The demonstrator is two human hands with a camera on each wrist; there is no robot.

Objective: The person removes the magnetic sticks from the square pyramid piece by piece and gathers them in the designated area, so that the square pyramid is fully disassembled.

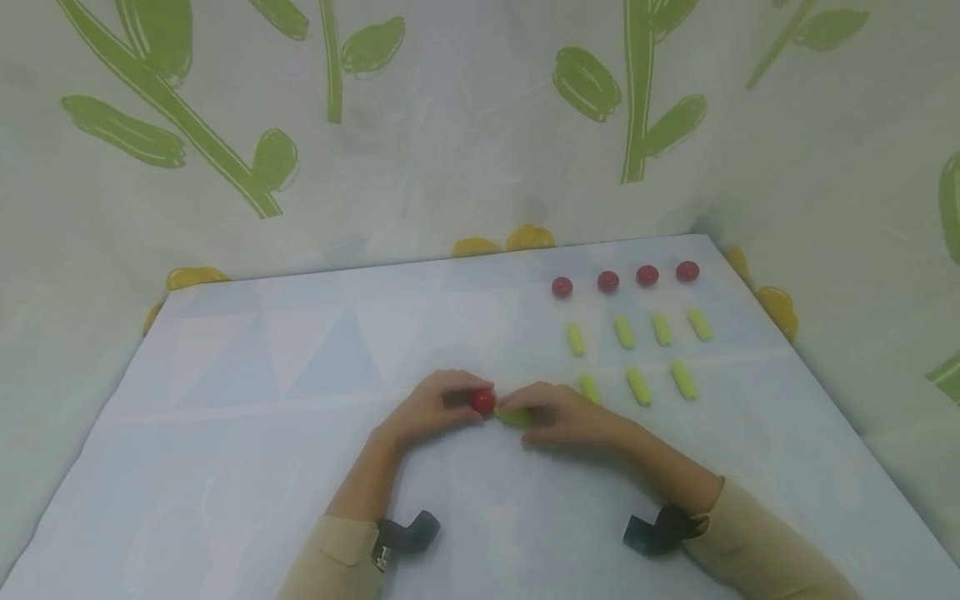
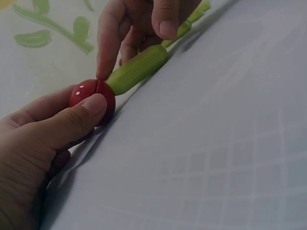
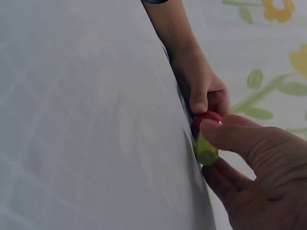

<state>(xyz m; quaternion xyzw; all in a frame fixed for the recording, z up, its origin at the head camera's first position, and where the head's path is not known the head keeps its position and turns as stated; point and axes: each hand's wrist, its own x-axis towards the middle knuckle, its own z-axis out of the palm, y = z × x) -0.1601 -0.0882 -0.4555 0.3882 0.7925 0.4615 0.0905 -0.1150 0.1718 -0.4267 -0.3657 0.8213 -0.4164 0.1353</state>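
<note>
My left hand [image 1: 420,408] pinches a shiny red ball [image 1: 483,402] between thumb and fingers, low over the table. A dark seam runs across the ball in the left wrist view. Against the ball's right side sits the end of a ridged green stick [image 2: 139,69]. My right hand [image 1: 573,417] reaches in from the right, its index fingertip right at the spot where ball and stick meet. Its thumb [image 2: 168,28] stands apart from the stick. In the right wrist view that thumb overlaps the joint, while the stick's outer end shows below it.
At the back right of the white table [image 1: 225,467] several red balls [image 1: 647,275] form a row. Two rows of green sticks [image 1: 662,329] lie nearer, one stick partly behind my right hand. A leaf-patterned curtain [image 1: 480,150] hangs behind the table.
</note>
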